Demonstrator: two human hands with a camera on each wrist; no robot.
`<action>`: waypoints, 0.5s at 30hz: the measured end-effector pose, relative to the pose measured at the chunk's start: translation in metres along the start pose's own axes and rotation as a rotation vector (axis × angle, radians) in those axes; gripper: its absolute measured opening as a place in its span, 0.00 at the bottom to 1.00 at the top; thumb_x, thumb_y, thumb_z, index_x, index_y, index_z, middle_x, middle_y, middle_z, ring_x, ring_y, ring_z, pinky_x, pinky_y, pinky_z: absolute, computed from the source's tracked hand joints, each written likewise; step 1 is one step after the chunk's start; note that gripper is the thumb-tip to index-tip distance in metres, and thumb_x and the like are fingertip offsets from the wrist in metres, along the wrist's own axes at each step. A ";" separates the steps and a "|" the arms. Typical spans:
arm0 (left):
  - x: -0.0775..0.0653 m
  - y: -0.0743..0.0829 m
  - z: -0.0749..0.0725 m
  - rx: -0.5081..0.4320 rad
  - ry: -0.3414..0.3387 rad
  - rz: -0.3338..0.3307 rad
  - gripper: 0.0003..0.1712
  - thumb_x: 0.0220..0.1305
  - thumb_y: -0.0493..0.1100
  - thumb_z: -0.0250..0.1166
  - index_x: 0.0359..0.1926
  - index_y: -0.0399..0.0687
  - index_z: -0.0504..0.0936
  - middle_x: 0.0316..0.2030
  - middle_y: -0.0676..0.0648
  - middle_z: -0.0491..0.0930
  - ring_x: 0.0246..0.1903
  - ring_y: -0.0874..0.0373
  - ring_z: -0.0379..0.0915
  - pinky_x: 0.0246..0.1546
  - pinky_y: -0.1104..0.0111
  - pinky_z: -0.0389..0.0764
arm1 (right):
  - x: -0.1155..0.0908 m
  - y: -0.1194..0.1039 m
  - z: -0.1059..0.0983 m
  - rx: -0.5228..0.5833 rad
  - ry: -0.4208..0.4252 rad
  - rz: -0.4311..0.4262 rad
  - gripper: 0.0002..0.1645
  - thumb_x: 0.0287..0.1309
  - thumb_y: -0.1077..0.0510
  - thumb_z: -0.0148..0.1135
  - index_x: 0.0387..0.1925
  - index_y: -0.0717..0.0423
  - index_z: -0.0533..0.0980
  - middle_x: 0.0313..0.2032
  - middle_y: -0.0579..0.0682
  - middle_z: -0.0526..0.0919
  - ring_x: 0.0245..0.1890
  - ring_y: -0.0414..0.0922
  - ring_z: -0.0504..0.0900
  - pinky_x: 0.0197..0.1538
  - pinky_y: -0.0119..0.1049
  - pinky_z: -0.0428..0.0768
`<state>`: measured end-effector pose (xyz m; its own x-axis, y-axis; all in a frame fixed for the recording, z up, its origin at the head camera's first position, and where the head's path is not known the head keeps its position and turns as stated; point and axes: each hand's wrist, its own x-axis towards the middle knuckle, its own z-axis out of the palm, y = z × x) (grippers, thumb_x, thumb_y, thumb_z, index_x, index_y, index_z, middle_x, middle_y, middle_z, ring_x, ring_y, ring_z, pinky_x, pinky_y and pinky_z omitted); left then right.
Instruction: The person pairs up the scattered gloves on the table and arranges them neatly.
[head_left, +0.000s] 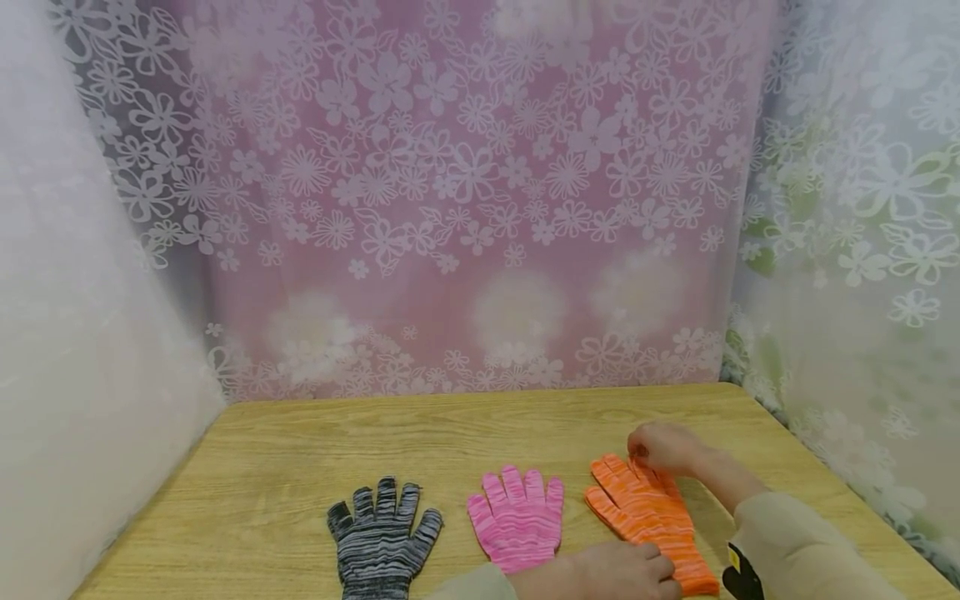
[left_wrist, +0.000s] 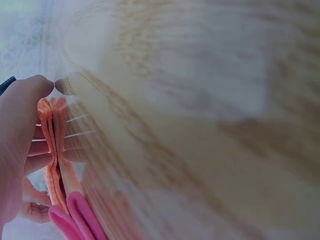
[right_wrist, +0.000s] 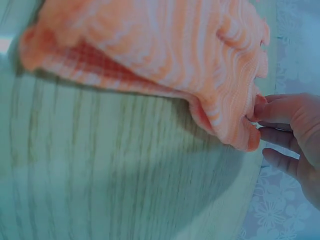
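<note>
An orange striped knit glove (head_left: 656,508) lies on the table at the right, its fingers pointing away from me. My right hand (head_left: 667,447) pinches a fingertip of it at the far side; the right wrist view shows thumb and forefinger on that orange tip (right_wrist: 254,135). Beside the glove's near edge, close to the cuff, is my left hand (head_left: 618,571). In the left wrist view its fingers (left_wrist: 40,147) touch the glove's side, while the thumb stands apart from it. A pink knit glove (head_left: 517,517) lies flat just left of that hand, its cuff partly hidden by the forearm.
A black and grey striped glove (head_left: 382,537) lies flat at the left. The wooden table (head_left: 450,429) ends at a pink flowered curtain (head_left: 465,200), with pale curtains (head_left: 862,292) at the sides. A small black object (head_left: 738,573) shows by the right sleeve.
</note>
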<state>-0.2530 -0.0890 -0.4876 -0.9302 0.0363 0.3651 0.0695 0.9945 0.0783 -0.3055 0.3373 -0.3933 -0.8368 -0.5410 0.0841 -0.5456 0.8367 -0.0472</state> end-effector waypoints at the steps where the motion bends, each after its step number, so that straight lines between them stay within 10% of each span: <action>1: 0.000 0.000 0.000 0.000 0.004 0.002 0.37 0.52 0.74 0.49 0.57 0.61 0.74 0.57 0.44 0.67 0.55 0.33 0.55 0.50 0.33 0.40 | 0.000 -0.001 0.000 0.006 0.004 0.006 0.08 0.49 0.66 0.64 0.24 0.50 0.77 0.25 0.41 0.76 0.25 0.39 0.74 0.28 0.35 0.73; 15: -0.001 0.000 -0.001 -0.004 0.014 0.018 0.39 0.53 0.75 0.48 0.57 0.59 0.74 0.57 0.41 0.68 0.54 0.30 0.55 0.50 0.32 0.40 | 0.008 -0.005 -0.001 -0.025 0.003 -0.042 0.11 0.49 0.67 0.63 0.22 0.47 0.77 0.23 0.39 0.71 0.24 0.38 0.71 0.28 0.35 0.72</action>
<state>-0.2516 -0.0893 -0.4874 -0.9237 0.0523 0.3796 0.0873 0.9933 0.0755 -0.3096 0.3284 -0.3918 -0.8130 -0.5755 0.0882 -0.5790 0.8151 -0.0185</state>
